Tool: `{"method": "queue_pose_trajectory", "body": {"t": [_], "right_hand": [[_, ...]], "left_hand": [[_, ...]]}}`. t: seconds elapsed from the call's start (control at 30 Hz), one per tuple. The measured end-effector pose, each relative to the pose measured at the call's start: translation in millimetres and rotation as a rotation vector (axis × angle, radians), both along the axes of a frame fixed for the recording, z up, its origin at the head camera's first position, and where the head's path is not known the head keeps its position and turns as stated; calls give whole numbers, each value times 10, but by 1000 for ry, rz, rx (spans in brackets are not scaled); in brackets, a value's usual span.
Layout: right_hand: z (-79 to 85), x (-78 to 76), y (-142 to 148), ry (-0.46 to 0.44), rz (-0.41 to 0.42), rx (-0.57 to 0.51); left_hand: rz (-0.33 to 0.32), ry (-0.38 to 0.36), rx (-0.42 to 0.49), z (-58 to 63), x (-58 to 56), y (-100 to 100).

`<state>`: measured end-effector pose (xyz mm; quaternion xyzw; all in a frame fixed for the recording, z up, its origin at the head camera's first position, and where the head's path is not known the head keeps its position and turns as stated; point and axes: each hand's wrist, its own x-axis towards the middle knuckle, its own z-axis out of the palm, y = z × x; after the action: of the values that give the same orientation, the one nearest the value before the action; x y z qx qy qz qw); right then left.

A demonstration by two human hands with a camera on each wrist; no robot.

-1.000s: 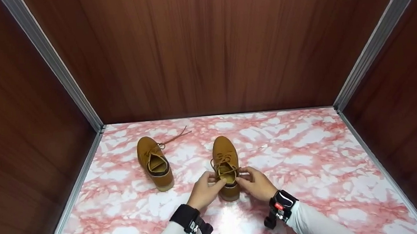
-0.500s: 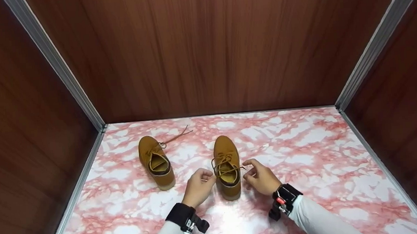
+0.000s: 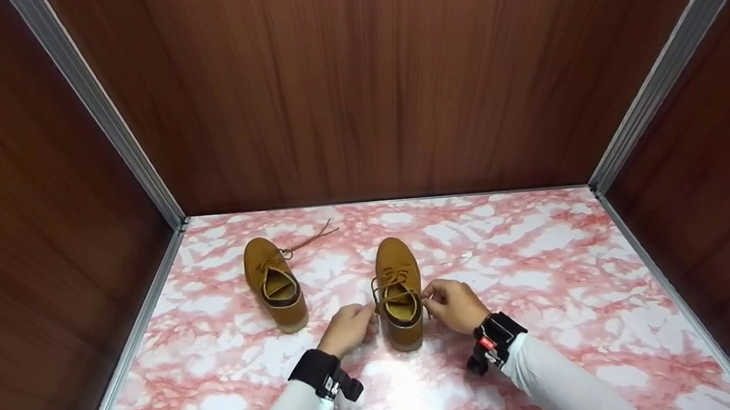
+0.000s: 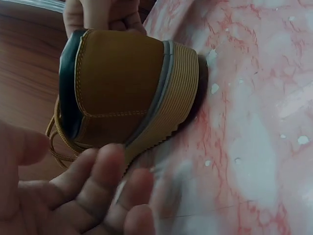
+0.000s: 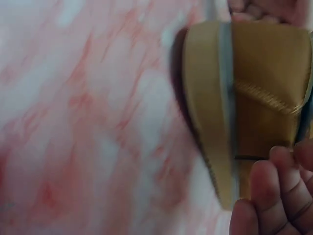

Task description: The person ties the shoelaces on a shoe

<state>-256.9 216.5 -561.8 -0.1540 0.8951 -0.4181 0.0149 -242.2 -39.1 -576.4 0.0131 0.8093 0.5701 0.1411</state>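
Note:
A tan lace-up shoe (image 3: 397,261) stands upright in the middle, toe pointing away, with its brown shoelace (image 3: 395,279) lying across the opening. To its right, my right hand (image 3: 457,305) pinches the lace between thumb and fingertips; a dark lace end pokes out below the fingers in the right wrist view. My left hand (image 3: 347,330) is at the shoe's left side, fingertips close to the lace loop. In the left wrist view its fingers (image 4: 105,166) are loosely bent and apart from the thumb, beside the ribbed sole (image 4: 183,83).
A matching tan shoe (image 3: 287,312) stands to the left, tilted slightly, its loose lace (image 3: 309,240) trailing out to the right. The pink-and-white marbled surface (image 3: 541,295) is bounded by dark wood panels (image 3: 356,88) at the back and sides.
Both hands have spread from the shoe's opening to its two sides. The right hand has then come back in against the lace end, and the left has loosened its pinch. The shoes stay put.

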Motion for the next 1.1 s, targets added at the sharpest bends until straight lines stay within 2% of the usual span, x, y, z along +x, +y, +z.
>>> {"method": "queue_pose_trajectory", "body": {"t": [0.13,0.33,0.47,0.6,0.73,0.9,1.1], "right_hand": [[102,52,-38,-11,70,-35],[202,103,-98,-49,192,-68],[237,88,-94,-44,225,-98],[310,47,-50,-49,222,-198],[437,-11,11,-22,177,-341],[610,-79,75,-29,40,-512],[681,-146,193,-45,-115,-737]], "left_hand": [[-22,-101,68,-17,-18,9],[26,-175,171,-41,-92,29],[70,-231,305,-46,-124,46],[110,-243,394,-57,-122,44],[109,-226,393,-87,-123,44],[102,-228,400,-111,-146,62],[131,-240,509,-130,-191,64]]}}
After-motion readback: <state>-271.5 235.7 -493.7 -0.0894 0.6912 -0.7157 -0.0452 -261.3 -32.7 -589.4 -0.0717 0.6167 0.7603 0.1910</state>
